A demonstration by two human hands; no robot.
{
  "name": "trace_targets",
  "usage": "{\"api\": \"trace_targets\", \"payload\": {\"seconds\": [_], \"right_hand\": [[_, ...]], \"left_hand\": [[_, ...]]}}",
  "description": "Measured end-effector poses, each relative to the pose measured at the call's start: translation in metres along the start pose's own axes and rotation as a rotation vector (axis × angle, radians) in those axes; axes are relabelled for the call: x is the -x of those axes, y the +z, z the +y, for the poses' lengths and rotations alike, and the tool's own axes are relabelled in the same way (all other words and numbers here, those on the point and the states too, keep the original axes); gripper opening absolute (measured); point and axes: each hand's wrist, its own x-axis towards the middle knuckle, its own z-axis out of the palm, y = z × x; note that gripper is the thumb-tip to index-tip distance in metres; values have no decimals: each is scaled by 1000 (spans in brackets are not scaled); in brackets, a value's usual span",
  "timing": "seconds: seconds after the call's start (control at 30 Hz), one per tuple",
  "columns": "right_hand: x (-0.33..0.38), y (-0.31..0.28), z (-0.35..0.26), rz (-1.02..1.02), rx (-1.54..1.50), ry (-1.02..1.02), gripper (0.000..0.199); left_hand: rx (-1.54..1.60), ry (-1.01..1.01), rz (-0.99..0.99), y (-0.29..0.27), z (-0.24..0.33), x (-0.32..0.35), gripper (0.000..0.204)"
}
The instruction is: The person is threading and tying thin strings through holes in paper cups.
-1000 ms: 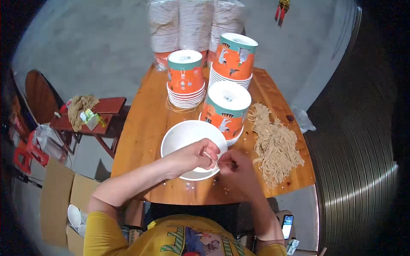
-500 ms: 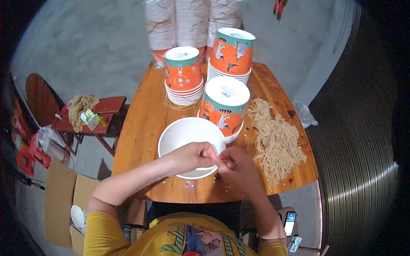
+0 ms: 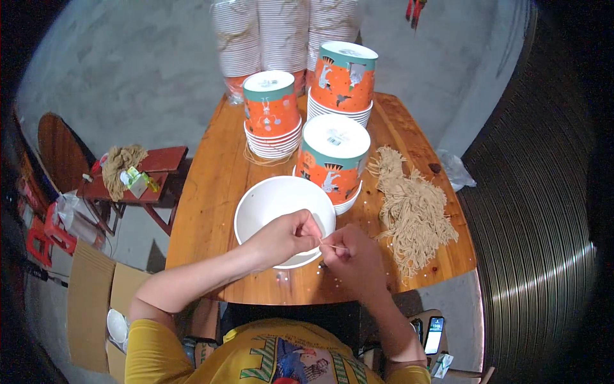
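A white paper bucket (image 3: pixel 265 201) stands mouth up at the table's near side, its pale inside showing. Over its right rim, my left hand (image 3: pixel 288 238) is closed, thumb and forefinger pinching a thin tan cord (image 3: pixel 334 246). The same cord is pinched in my right hand (image 3: pixel 358 261), just right of the rim, fingertips nearly touching the left ones. Part of the cord is hidden by my fingers. Behind the bucket, an upside-down orange and green patterned bucket (image 3: pixel 329 169) tops a nested stack. A heap of cut tan cords (image 3: pixel 419 221) lies to the right.
Two more stacks of upturned buckets, left (image 3: pixel 272 112) and right (image 3: pixel 345 77), stand farther back on the wooden table (image 3: pixel 204 211). Tall plastic-wrapped bucket stacks (image 3: pixel 281 38) rise behind. A cardboard box (image 3: pixel 89 307) is at lower left, a red bench (image 3: pixel 153 169) at left, a phone (image 3: pixel 434 335) at lower right.
My right hand has turned slightly and shifted a little lower and right, with more cord showing at its fingers. My left hand keeps its pinch over the rim. The view has shifted slightly.
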Motion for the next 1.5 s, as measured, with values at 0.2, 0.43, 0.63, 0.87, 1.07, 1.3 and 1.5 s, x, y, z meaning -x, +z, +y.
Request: {"api": "trace_targets", "payload": {"seconds": [0.2, 0.43, 0.63, 0.87, 1.07, 1.3, 1.5], "right_hand": [[3, 0, 0, 22, -10, -15, 14], [0, 2, 2, -41, -100, 66, 14], [-2, 1, 1, -61, -79, 50, 13], [-3, 1, 5, -93, -137, 45, 17], [-4, 3, 8, -86, -120, 57, 13], [-5, 1, 2, -35, -169, 74, 12], [-6, 2, 6, -46, -126, 61, 13]], "left_hand": [[-25, 14, 24, 2, 2, 2, 10], [-35, 23, -29, -4, 2, 3, 8], [47, -3, -74, -4, 2, 2, 6], [108, -47, -69, -3, -1, -1, 7], [91, -45, -46, -4, -2, -2, 6], [21, -95, -26, -8, 5, 0, 13], [0, -150, -148, -9, 9, 2, 16]]}}
